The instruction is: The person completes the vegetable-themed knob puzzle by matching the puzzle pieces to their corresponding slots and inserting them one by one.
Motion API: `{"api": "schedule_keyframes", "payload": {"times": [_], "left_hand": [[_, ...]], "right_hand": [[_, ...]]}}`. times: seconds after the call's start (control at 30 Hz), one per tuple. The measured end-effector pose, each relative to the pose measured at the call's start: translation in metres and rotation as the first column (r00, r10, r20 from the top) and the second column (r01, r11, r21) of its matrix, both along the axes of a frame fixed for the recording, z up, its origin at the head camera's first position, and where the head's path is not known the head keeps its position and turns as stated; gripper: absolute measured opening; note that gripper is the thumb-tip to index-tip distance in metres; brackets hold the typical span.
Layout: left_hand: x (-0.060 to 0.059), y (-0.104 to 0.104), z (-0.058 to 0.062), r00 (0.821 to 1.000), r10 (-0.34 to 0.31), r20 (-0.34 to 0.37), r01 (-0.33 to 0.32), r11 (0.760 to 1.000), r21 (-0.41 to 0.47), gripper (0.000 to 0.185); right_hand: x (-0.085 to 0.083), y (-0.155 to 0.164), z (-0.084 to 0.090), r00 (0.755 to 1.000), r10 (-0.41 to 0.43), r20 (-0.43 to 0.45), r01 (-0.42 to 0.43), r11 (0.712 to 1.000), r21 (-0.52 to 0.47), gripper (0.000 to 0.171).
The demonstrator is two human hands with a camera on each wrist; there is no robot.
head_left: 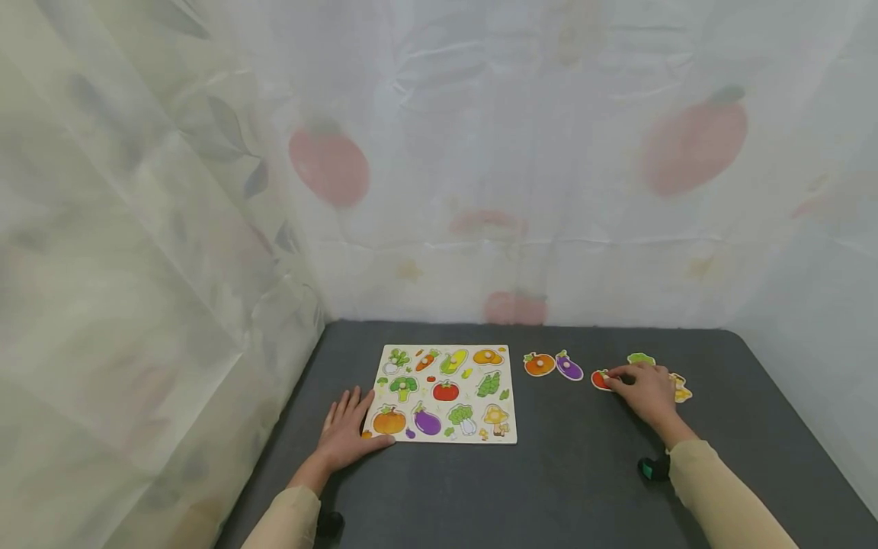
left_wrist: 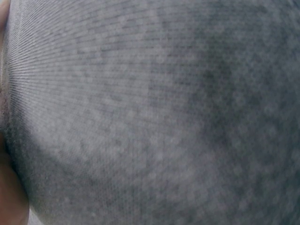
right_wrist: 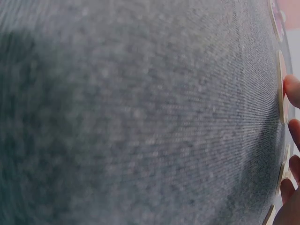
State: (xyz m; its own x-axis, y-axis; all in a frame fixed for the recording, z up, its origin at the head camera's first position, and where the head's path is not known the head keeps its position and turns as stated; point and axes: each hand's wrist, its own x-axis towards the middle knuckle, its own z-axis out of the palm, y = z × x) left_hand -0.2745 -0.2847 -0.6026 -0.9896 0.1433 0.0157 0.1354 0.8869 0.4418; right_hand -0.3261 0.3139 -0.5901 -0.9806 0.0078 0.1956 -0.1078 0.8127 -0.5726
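Head view alone: left hand [head_left: 350, 433] spread flat on puzzle board [head_left: 444, 393], right hand [head_left: 643, 390] pinching red piece [head_left: 600, 379].

Puzzle board [head_left: 444, 394] left on table [head_left: 562, 473]; loose pieces [head_left: 552, 365] right.

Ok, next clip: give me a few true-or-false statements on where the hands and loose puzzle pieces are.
1. The left hand lies flat at the puzzle board's near left corner. True.
2. The right hand holds the purple eggplant piece. False: its fingers are on the red piece; the eggplant lies apart.
3. The orange piece lies on the dark table beside the board. True.
4. The green piece sits on the board. False: it lies on the table beyond the right hand.
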Motion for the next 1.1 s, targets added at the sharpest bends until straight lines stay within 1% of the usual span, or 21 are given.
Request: {"api": "schedule_keyframes", "payload": {"times": [0.13,0.23,0.3,0.37,0.5,0.63,0.77,0.9,1.0,1.1], "left_hand": [[0.000,0.000,-0.001,1.000,-0.006,-0.021,0.006,1.000,0.013,0.117],[0.000,0.000,0.002,1.000,-0.006,-0.004,0.006,1.000,0.008,0.116],[0.000,0.001,0.003,1.000,-0.001,0.011,0.001,1.000,-0.011,0.117],[0.000,0.001,0.005,1.000,0.001,0.012,-0.001,1.000,-0.012,0.117],[0.000,0.001,0.001,1.000,-0.001,-0.014,0.001,1.000,0.002,0.116],[-0.001,-0.001,-0.006,0.999,-0.007,-0.041,0.008,1.000,0.020,0.117],[0.000,-0.002,-0.009,0.998,-0.009,-0.054,0.011,1.000,0.028,0.118],[0.001,-0.001,-0.004,0.999,-0.009,-0.042,0.011,0.999,0.036,0.116],[0.002,0.001,0.002,1.000,-0.002,-0.008,0.002,1.000,0.021,0.117],[0.001,0.002,0.006,1.000,0.006,0.029,-0.005,1.000,-0.012,0.117]], "right_hand": [[-0.002,0.000,-0.001,1.000,0.003,-0.007,-0.003,1.000,0.021,0.030],[-0.003,-0.001,0.000,1.000,0.008,-0.025,-0.007,0.999,0.031,0.028],[-0.003,-0.004,0.002,0.999,0.010,-0.043,-0.009,0.999,0.031,0.027],[-0.003,-0.008,0.004,0.998,0.015,-0.063,-0.013,1.000,0.023,0.026],[-0.004,-0.022,0.009,0.994,0.030,-0.104,-0.030,1.000,0.006,0.024],[-0.008,-0.040,0.013,0.989,0.059,-0.137,-0.060,0.998,-0.001,0.021],[-0.012,-0.061,0.019,0.986,0.090,-0.137,-0.095,0.995,-0.025,0.018],[-0.015,-0.086,0.024,0.984,0.112,-0.135,-0.118,0.992,-0.033,0.018],[-0.018,-0.106,0.026,0.985,0.114,-0.128,-0.117,0.993,-0.023,0.020],[-0.020,-0.126,0.027,0.988,0.114,-0.106,-0.117,0.993,-0.024,0.021]]}}
